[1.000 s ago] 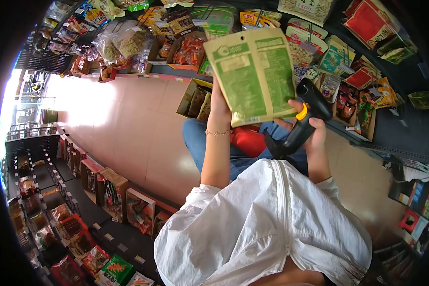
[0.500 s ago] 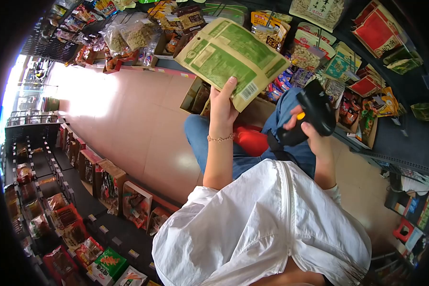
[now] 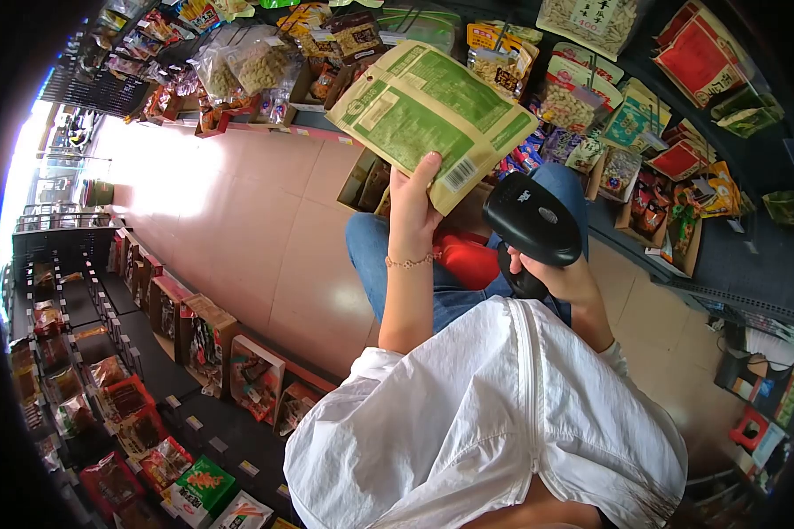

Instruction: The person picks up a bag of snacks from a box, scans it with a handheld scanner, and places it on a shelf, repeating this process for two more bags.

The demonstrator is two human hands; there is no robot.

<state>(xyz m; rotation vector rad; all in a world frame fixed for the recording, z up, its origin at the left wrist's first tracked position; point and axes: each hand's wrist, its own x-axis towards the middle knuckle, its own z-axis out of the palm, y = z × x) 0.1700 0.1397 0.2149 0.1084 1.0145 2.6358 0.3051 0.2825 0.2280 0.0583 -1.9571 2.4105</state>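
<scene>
A green and tan snack bag [image 3: 432, 115] is gripped at its lower edge by my left hand [image 3: 413, 203], thumb on the face beside a barcode. My right hand [image 3: 560, 280] is closed round the handle of a black barcode scanner [image 3: 532, 218]. The scanner's head lies just right of the bag's barcode corner, and its front end points up and left. Below the bag, a red object [image 3: 466, 260] shows between my knees, partly hidden by my left hand and the scanner.
Shelves with hanging snack bags [image 3: 582, 84] and open cartons [image 3: 362, 181] run along the top and right. A lower shelf of packets [image 3: 141, 423] and boxes [image 3: 254, 379] stands at the left. Tiled floor [image 3: 265, 212] lies between them.
My right hand has brought the scanner left, close to the bag's barcode corner, and turned it so its top faces up. The bag has shifted slightly down in my left hand's grip.
</scene>
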